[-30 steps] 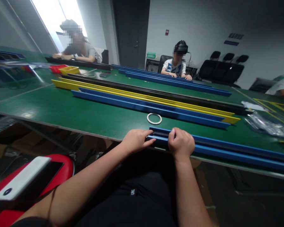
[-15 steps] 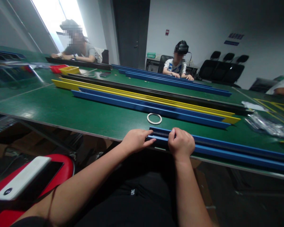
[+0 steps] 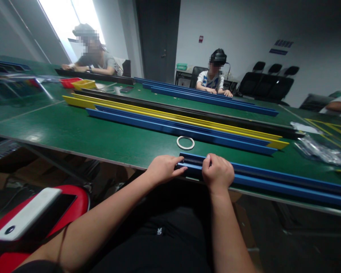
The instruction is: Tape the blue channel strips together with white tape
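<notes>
A long blue channel strip lies along the near edge of the green table, its left end between my hands. My left hand grips that end, thumb on the near side and fingers at the far side. My right hand is closed over the strip a short way to the right, knuckles up. Whether anything small is inside the fingers is hidden. Just beyond the strip a white tape roll lies flat on the table.
Parallel blue, yellow and black strips cross the table further off. Clear plastic bags lie at right. A red bin and yellow bin stand far left. Two people sit opposite; a red stool holds a white device.
</notes>
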`<state>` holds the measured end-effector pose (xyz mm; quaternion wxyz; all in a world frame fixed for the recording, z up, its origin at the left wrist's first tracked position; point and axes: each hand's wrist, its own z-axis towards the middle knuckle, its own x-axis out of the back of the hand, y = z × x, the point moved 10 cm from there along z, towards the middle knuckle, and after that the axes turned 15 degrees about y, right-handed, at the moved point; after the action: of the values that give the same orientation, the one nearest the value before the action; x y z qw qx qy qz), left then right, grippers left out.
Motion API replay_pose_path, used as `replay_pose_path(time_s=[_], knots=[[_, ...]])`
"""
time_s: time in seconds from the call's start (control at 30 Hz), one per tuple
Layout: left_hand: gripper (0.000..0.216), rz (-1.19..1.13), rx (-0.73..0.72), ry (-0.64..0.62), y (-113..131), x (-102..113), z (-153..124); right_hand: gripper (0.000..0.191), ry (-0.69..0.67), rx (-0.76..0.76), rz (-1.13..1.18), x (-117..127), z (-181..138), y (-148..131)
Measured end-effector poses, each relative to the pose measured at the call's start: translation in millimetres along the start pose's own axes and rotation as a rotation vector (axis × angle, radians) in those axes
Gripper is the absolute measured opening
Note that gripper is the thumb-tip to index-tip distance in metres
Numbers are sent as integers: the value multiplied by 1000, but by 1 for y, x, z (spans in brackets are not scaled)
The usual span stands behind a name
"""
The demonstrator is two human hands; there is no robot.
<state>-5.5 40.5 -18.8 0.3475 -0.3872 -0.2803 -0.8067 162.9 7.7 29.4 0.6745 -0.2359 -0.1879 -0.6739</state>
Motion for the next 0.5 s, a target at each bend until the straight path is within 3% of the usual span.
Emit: replay_pose_path(time_s=[0.5], knots=[[51,4,22,-8,-1,2,1,29,-8,2,-3,4,2,-1]])
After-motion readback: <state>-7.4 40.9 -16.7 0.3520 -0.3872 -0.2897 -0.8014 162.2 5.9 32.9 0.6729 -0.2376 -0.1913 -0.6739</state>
